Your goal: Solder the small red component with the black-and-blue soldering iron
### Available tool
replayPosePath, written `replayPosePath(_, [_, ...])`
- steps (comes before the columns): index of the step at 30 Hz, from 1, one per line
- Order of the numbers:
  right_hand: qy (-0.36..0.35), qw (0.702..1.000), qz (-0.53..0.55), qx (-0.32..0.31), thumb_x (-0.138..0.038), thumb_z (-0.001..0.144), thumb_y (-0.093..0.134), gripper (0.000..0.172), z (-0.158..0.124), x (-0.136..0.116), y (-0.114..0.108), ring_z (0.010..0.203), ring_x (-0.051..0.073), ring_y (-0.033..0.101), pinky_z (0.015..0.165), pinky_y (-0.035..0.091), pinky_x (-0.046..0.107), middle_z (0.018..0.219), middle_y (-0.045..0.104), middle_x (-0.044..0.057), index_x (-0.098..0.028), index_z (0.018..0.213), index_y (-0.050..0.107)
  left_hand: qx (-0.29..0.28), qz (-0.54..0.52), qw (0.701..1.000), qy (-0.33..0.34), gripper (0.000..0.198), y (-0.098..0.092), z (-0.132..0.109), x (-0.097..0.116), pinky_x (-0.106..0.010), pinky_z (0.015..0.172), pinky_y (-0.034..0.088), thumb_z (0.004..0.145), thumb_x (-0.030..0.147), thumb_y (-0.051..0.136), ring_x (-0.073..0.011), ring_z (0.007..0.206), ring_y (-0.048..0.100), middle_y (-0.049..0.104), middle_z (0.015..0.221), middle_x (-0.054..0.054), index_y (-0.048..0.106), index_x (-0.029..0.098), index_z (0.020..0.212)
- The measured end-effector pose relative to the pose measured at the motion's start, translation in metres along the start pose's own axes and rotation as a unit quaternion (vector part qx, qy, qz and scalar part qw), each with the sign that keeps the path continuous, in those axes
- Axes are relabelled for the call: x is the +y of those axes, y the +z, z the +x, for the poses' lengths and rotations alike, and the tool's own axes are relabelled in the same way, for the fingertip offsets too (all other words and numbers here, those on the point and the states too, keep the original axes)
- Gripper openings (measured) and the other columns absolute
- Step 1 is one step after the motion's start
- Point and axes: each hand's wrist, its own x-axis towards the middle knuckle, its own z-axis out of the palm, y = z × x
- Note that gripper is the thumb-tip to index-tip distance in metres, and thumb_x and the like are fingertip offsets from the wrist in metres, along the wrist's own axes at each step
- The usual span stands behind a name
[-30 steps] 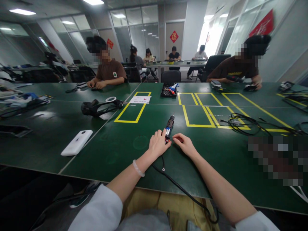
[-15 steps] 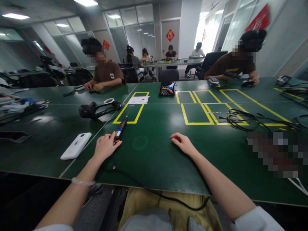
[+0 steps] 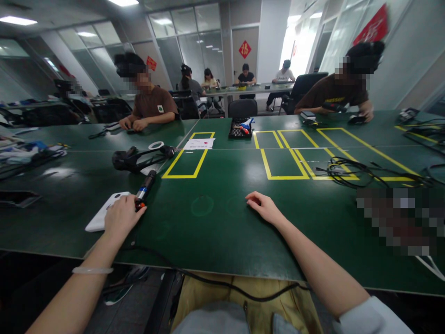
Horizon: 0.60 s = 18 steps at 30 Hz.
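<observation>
My left hand (image 3: 121,215) is closed around an electric screwdriver (image 3: 145,188) with a black body, a blue band and an orange-red part by the thumb. The tool points away from me and lies low over the table, its front end near the black headset-like device (image 3: 134,160). Partly under the same hand is a white phone-shaped device (image 3: 100,215). A black cord (image 3: 194,277) runs from near that hand over the table edge and across my lap. My right hand (image 3: 264,208) rests on the green table (image 3: 215,241), holding nothing, fingers loosely curled with a gap at the thumb.
Yellow tape rectangles (image 3: 283,178) mark the tabletop, with a white paper (image 3: 199,144) on the left one. A black tray (image 3: 239,129) of tools stands at the back. Tangled black cables (image 3: 347,171) lie right. Two people sit across the table; others sit farther back.
My left hand has moved left with the electric screwdriver, from bare tabletop to the white device, which it now partly covers. The right hand has stayed in place.
</observation>
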Motion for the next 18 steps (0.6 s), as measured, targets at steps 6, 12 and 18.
replayPosePath(6, [0.005, 1.0, -0.001, 0.002, -0.03, 0.086, 0.053, 0.021, 0.0, -0.001, 0.002, 0.067, 0.014, 0.054, 0.066, 0.043, 0.026, 0.076, 0.062, 0.001, -0.017, 0.097, 0.064, 0.001, -0.091, 0.992, -0.093, 0.038, -0.023, 0.001, 0.024, -0.036, 0.07, 0.046, 0.088, 0.047, 0.038, -0.0266, 0.084, 0.06, 0.064, 0.096, -0.011, 0.057, 0.016, 0.099])
replayPosePath(12, [0.007, 1.0, 0.007, -0.001, -0.031, 0.085, 0.055, 0.021, 0.001, 0.0, 0.003, 0.068, 0.014, 0.056, 0.067, 0.044, 0.027, 0.079, 0.063, 0.002, -0.018, 0.097, 0.064, -0.098, -0.629, 0.77, 0.035, 0.041, -0.059, 0.012, 0.121, -0.032, 0.079, 0.05, 0.081, 0.05, 0.054, -0.017, 0.083, 0.063, 0.065, 0.094, -0.007, 0.059, 0.014, 0.101])
replayPosePath(18, [0.024, 0.994, 0.104, -0.028, -0.037, 0.084, 0.057, 0.026, 0.002, 0.001, 0.002, 0.07, 0.015, 0.06, 0.07, 0.047, 0.029, 0.081, 0.066, 0.003, -0.017, 0.1, 0.063, -0.277, -0.728, 0.606, 0.163, 0.047, -0.088, -0.003, 0.24, -0.026, 0.07, 0.046, 0.082, 0.043, 0.056, -0.0096, 0.071, 0.054, 0.059, 0.087, -0.002, 0.056, 0.017, 0.122])
